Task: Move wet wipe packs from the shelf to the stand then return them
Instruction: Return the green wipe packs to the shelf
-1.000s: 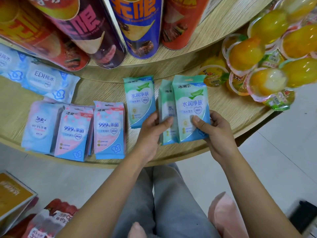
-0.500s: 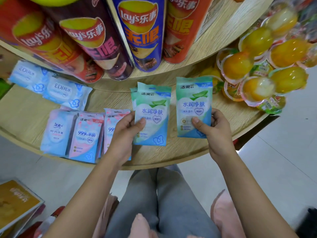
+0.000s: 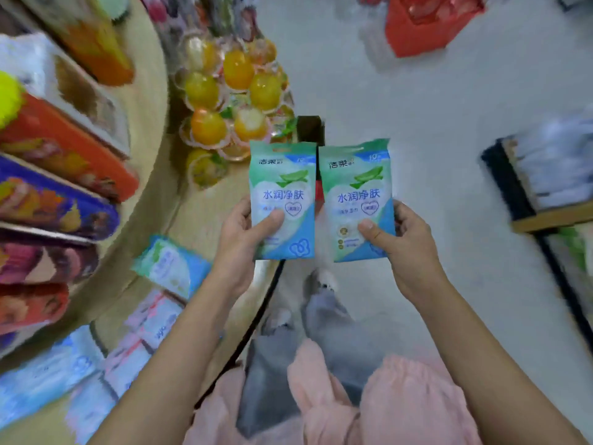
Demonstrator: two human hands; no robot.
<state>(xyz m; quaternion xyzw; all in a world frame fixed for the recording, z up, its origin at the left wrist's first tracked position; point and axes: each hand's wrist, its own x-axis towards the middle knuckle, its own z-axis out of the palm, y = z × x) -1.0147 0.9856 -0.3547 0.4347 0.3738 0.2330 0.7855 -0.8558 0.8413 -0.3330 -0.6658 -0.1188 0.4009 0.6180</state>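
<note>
Now, at the right edge of the round wooden shelf (image 3: 205,216), the left hand (image 3: 237,239) pinches one green wet wipe pack (image 3: 282,184) upright, thumb on its front; the right hand (image 3: 407,248) pinches a second green pack (image 3: 356,184) just beside it, the same way; other packs (image 3: 170,268) lie blurred on the shelf

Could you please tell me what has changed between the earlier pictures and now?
A second ago the left hand was only reaching for a green pack; it now grips that left pack, and the right hand keeps hold of the right pack. Both were lifted off the shelf and carried right, held upright side by side. Unchanged: a third green pack and the pink packs lie on the shelf.
</note>
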